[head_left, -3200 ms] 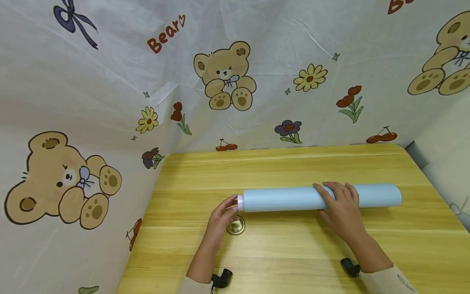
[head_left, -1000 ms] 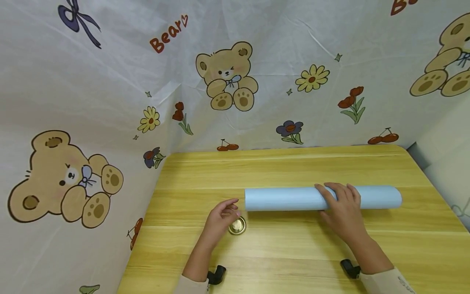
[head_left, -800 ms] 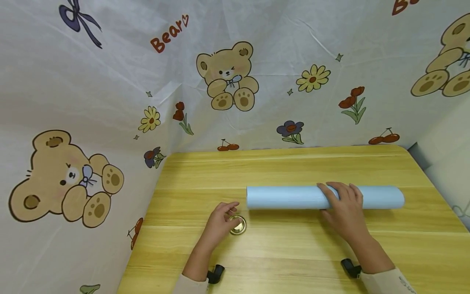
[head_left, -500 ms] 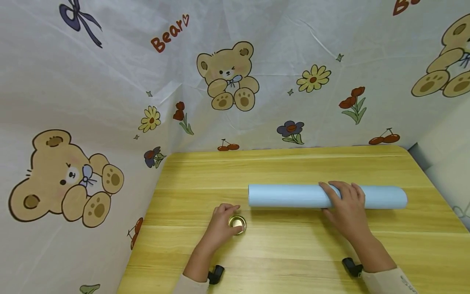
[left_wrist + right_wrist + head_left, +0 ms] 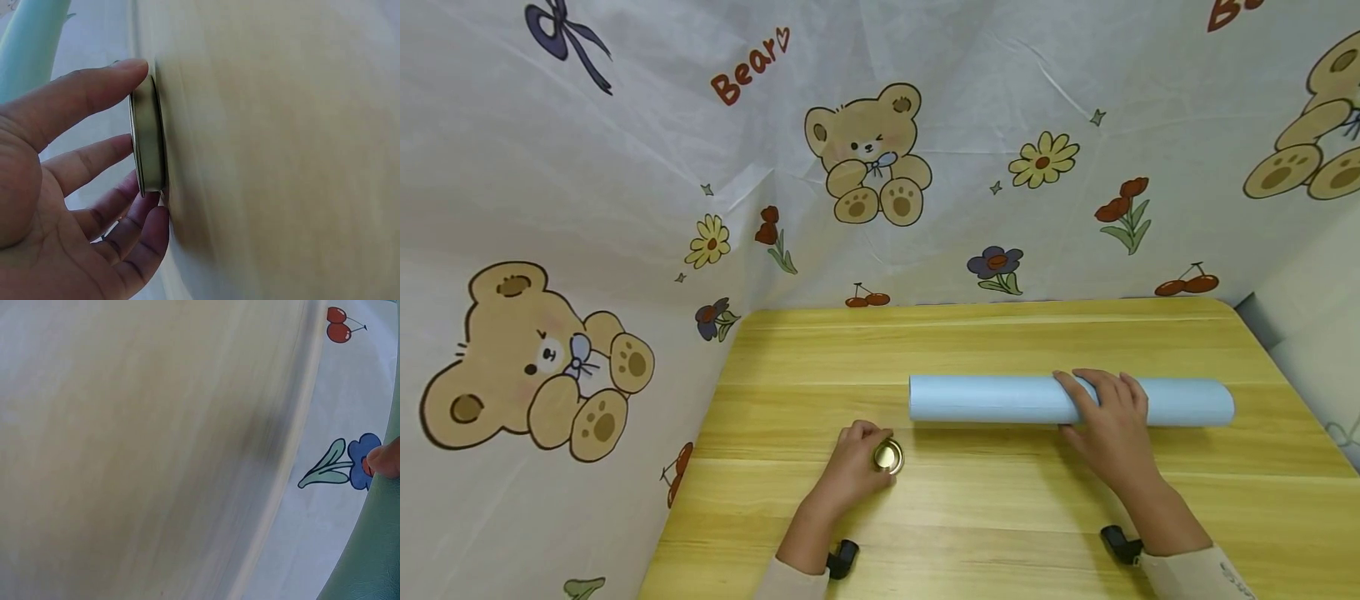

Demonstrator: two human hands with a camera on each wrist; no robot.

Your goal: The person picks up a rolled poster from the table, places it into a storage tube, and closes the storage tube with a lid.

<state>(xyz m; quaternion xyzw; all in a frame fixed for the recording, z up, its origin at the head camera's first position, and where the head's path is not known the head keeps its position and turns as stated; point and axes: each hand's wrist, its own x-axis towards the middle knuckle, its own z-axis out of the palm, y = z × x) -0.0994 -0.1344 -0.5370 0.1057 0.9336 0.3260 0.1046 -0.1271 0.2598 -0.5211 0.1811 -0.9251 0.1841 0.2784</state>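
My right hand grips a long light blue tube from above, right of its middle, and the tube lies crosswise over the table with its left end uncovered. In the right wrist view, a thumb tip rests against the tube's leathery side. Left of and nearer than the tube's left end, my left hand pinches a shallow round gold metal lid by its rim. The left wrist view shows the lid edge-on, thumb at one edge and fingers at the opposite one, close over the tabletop.
The table has a wood-grain top with rounded far corners. A white cloth printed with bears and flowers hangs behind it and on the left. Black camera mounts sit at both wrists.
My left hand has left the tube's left end, where a pale inner part stuck out and no longer shows, and come down to pinch the gold lid. The tube has shifted slightly right.
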